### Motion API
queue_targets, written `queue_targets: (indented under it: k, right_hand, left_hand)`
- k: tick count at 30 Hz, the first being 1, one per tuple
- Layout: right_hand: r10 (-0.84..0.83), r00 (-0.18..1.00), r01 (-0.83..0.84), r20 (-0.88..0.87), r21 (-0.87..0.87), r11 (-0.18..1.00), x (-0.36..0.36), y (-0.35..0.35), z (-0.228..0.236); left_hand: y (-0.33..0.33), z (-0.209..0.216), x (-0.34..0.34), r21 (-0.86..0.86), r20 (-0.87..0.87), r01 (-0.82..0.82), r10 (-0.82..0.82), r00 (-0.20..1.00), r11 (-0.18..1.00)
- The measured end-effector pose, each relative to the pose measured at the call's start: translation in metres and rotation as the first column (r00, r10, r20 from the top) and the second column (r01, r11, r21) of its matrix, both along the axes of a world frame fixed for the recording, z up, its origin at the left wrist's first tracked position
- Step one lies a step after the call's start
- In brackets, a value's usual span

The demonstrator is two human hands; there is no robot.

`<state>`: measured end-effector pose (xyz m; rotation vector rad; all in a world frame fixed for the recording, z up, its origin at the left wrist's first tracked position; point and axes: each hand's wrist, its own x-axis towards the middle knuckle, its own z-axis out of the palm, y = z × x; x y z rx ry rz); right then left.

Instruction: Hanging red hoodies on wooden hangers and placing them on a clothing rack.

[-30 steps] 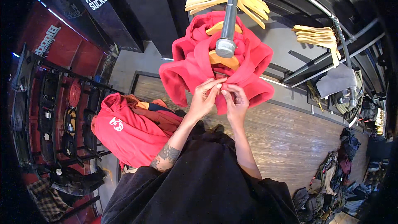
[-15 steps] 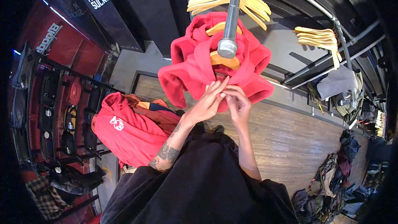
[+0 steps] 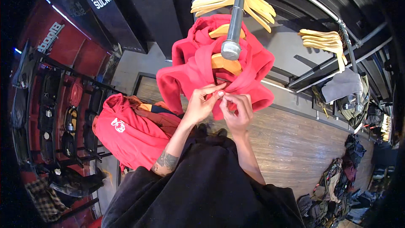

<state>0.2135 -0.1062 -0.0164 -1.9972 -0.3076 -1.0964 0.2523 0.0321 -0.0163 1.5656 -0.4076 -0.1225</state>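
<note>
Two red hoodies hang one behind the other on a metal rail [image 3: 236, 21]. The nearer hoodie [image 3: 177, 78] hangs from a wooden hanger [image 3: 228, 64], just beneath the rail's capped end. At its front, below the neck opening, my left hand [image 3: 202, 103] pinches the fabric between thumb and fingers. Close beside it, my right hand [image 3: 238, 112] is closed in a pinch on the same spot of the hoodie, the fingertips of both hands almost meeting. Whether a small part such as a zip lies between them is hidden by the fingers.
Several bare wooden hangers [image 3: 257, 6] hang farther back on the rail, more [image 3: 322, 40] on a rack at right. A red hoodie with a white print [image 3: 130, 126] lies among other clothes at left. Shelves of bags [image 3: 50, 105] line the left wall; clothes [image 3: 333, 181] are heaped at lower right.
Both hands have shifted slightly down and left, drawing the nearer hoodie's front a little toward me. The right hand's fingers have curled in, and the fingertips have come together at the fabric.
</note>
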Motion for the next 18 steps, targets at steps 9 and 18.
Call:
queue_targets:
  k: [9,18]
  right_hand:
    - [0.171,0.977,-0.15,-0.124,0.166,0.975,-0.002,0.004,-0.002]
    - [0.416,0.746,-0.296,-0.52,0.301,0.907,0.006,-0.017,0.013]
  left_hand:
    - [0.02,0.003,-0.001,-0.192,-0.173,-0.014,-0.02,0.985,0.981]
    - [0.035,0.011,0.009,0.137,0.254,0.151,-0.182,0.95,0.979]
